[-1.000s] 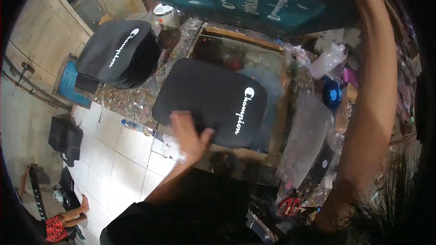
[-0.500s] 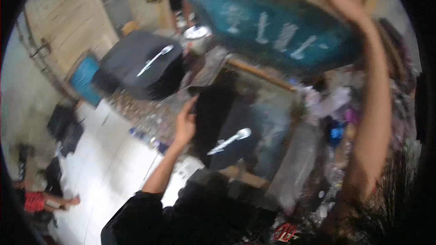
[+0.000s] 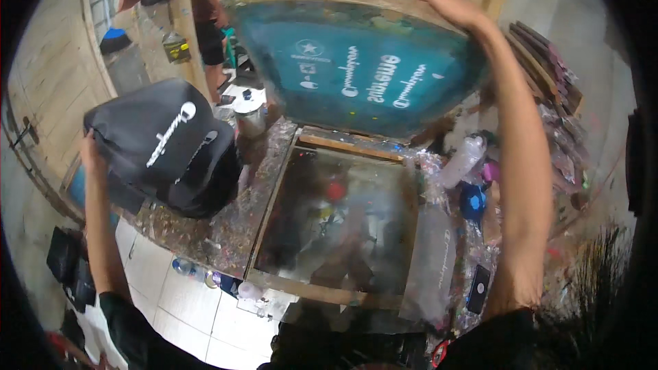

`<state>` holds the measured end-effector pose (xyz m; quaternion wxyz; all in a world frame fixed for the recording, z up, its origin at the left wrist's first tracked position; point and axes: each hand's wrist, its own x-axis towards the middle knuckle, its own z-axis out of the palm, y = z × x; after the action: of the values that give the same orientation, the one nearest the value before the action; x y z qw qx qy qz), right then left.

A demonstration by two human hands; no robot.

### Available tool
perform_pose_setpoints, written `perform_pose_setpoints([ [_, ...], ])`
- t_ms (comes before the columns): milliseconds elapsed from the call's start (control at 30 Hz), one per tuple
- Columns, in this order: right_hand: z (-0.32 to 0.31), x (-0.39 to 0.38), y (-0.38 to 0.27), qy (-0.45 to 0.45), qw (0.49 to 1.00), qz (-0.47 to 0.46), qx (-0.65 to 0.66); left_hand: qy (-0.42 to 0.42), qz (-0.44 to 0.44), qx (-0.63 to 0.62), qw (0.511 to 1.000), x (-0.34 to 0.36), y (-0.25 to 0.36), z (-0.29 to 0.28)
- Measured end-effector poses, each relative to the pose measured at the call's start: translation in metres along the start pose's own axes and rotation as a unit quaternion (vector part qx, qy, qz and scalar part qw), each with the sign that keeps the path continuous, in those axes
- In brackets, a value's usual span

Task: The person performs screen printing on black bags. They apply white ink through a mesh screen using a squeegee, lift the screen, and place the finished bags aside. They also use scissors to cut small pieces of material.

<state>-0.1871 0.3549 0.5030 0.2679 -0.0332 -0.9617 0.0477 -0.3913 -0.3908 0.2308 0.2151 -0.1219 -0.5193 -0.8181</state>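
My left hand (image 3: 91, 152) pinches the edge of a black padded fabric panel (image 3: 130, 127) with white printed lettering, at the top of a stack of similar black pieces (image 3: 205, 192) on the left of the workbench. My right hand (image 3: 449, 8) grips the upper wooden edge of a raised printing screen (image 3: 322, 31), whose teal mesh carries pale stencilled designs. Below the screen sits a wood-framed glass printing bed (image 3: 295, 226) with blurry reflections and paint marks on it.
A paint-crusted bench (image 3: 226, 247), metal can (image 3: 250, 120), plastic bottle (image 3: 462, 161), blue container (image 3: 473, 202) and phone (image 3: 478, 288) surround the bed. Planks (image 3: 541, 68) lean at right. A person (image 3: 209, 27) stands behind; black bundles (image 3: 65, 253) lie on the tiled floor.
The black panel that lay on the glass bed is now over the left stack in my left hand, exposing the glass. My right hand still holds up the screen; the view has shifted.
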Motion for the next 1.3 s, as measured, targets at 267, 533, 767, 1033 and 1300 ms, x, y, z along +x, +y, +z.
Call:
perform_pose_setpoints([
  [267,0.001,0.017,0.082,-0.025,0.988,-0.012,0.151,0.353,-0.098,0.098,0.925,-0.061,-0.160,0.046],
  [533,0.015,-0.003,0.042,-0.029,0.991,0.065,0.109,0.248,-0.130,0.006,0.960,-0.144,-0.090,0.104],
  [767,0.005,-0.015,0.013,-0.007,0.995,0.029,0.092,-0.237,0.102,0.593,0.763,-0.190,-0.097,0.141],
  [1033,-0.003,-0.029,-0.009,-0.031,0.996,0.068,0.043,-0.351,-0.110,0.372,0.853,-0.156,-0.095,0.117],
  [1300,0.002,-0.026,-0.001,0.062,0.997,0.040,0.022,-0.224,0.273,0.765,0.539,-0.206,-0.119,0.163],
])
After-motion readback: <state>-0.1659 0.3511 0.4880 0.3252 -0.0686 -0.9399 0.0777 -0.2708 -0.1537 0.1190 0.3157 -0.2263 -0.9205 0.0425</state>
